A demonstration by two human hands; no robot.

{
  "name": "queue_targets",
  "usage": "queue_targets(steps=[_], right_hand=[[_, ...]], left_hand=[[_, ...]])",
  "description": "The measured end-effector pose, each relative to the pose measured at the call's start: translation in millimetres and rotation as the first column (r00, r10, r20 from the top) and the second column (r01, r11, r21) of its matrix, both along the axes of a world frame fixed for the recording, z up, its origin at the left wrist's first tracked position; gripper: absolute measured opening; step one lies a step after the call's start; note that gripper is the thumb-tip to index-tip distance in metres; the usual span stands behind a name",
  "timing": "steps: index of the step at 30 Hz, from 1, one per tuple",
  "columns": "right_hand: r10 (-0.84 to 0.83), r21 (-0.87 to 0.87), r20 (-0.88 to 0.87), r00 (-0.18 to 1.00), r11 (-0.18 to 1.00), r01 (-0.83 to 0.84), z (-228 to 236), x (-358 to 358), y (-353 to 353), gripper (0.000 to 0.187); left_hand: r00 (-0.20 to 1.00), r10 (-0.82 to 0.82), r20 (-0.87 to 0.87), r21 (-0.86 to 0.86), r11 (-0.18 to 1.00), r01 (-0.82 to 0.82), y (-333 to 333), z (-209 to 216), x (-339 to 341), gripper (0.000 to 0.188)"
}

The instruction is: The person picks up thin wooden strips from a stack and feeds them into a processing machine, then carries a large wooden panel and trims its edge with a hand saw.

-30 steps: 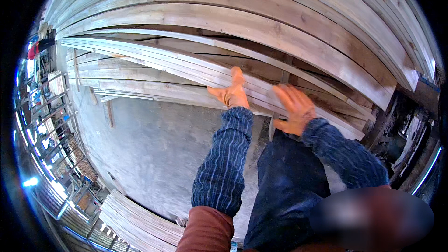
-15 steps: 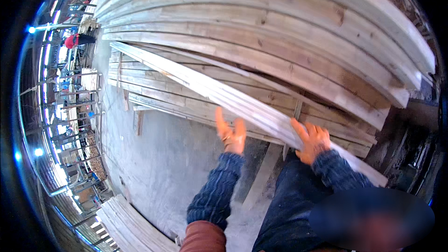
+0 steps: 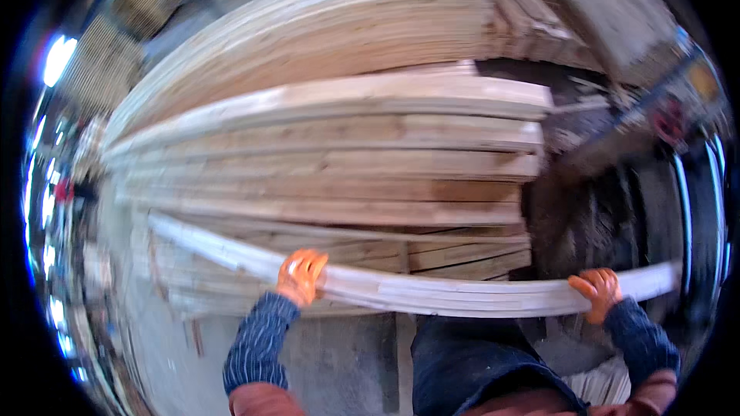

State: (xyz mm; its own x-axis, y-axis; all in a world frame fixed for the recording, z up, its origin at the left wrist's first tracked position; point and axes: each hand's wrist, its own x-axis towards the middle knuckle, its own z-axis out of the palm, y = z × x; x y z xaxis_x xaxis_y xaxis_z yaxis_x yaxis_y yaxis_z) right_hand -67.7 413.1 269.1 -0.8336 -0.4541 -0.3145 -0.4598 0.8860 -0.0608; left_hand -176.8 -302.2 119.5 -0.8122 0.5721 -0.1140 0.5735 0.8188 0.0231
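Note:
A long, pale wooden plank point(image 3: 455, 297) with lengthwise lines runs across in front of my body, its far end angling away to the left. My left hand point(image 3: 302, 277) is closed over it left of the middle, fingers wrapped over the top. Nearer the right end, my right hand point(image 3: 597, 293) grips the same plank, thumb side along its near edge. Just behind lies a layered stack of wooden boards point(image 3: 331, 166), with lower boards point(image 3: 462, 258) partly hidden under the held plank. Motion blurs the picture somewhat.
A taller board stack point(image 3: 347, 31) stands farther back, with more timber point(image 3: 539, 27) at the upper right. Dark machinery with a pale pipe point(image 3: 682, 208) is close to the plank's right end. Grey concrete floor point(image 3: 331, 350) shows at lower left. A person in red point(image 3: 65, 189) is far left.
My left hand, open and off the plank before, now grips it. My right hand still holds it. The plank lies more crosswise in view, and the whole view has swung toward the right.

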Motion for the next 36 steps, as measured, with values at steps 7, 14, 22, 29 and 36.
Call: queue_targets(steps=[7,14,22,29,36], right_hand=[[-0.116,0.07,0.174,0.978,0.992,0.105,-12,35,76,0.114],[-0.224,0.066,-0.212,0.951,0.968,0.242,-10,90,182,0.129],[-0.473,-0.028,-0.305,0.827,0.872,0.488,12,85,258,0.127],[-0.265,-0.424,-0.307,0.914,0.898,0.118,-17,83,190,0.118],[-0.022,-0.285,-0.401,0.916,0.953,-0.102,-47,80,141,0.101]], left_hand=[[0.983,-0.045,0.179,-0.035,0.998,0.052,86,18,23,0.08],[0.963,0.018,0.269,-0.102,0.995,0.01,193,64,77,0.058],[0.967,0.064,0.246,-0.146,0.989,-0.029,312,129,79,0.061],[0.982,0.0,0.188,0.026,1.0,-0.005,446,164,129,0.076],[0.985,-0.043,0.169,0.214,0.977,0.006,544,147,163,0.086]])
